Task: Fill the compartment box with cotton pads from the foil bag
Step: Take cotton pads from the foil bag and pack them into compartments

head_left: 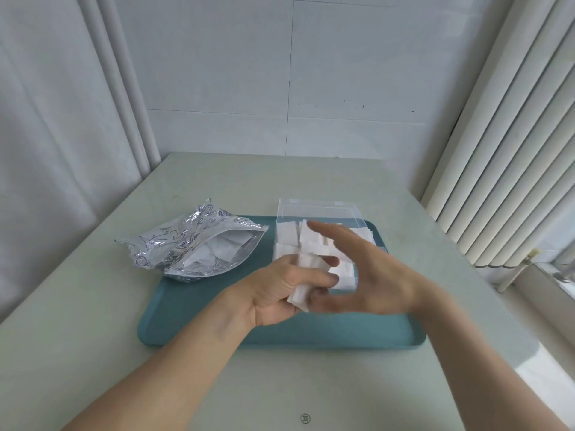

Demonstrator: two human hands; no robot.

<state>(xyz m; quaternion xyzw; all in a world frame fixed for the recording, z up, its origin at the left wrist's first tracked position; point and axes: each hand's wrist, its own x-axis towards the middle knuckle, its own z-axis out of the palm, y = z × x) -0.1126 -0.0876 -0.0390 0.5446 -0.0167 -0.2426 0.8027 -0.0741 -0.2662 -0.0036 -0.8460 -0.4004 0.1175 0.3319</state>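
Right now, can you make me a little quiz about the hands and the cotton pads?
1. True or false: the foil bag is sealed shut.
2. Which hand holds a stack of cotton pads: A left hand, B right hand?
3. Fill in: the clear compartment box stands on a teal ____.

Key: 1 false, its mouth gapes open. 2 A. 3 tray.

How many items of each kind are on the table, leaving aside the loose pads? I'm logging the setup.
Teal tray: 1
Foil bag, open: 1
Clear compartment box, pads inside: 1
Stack of cotton pads in the left hand: 1
Total: 4
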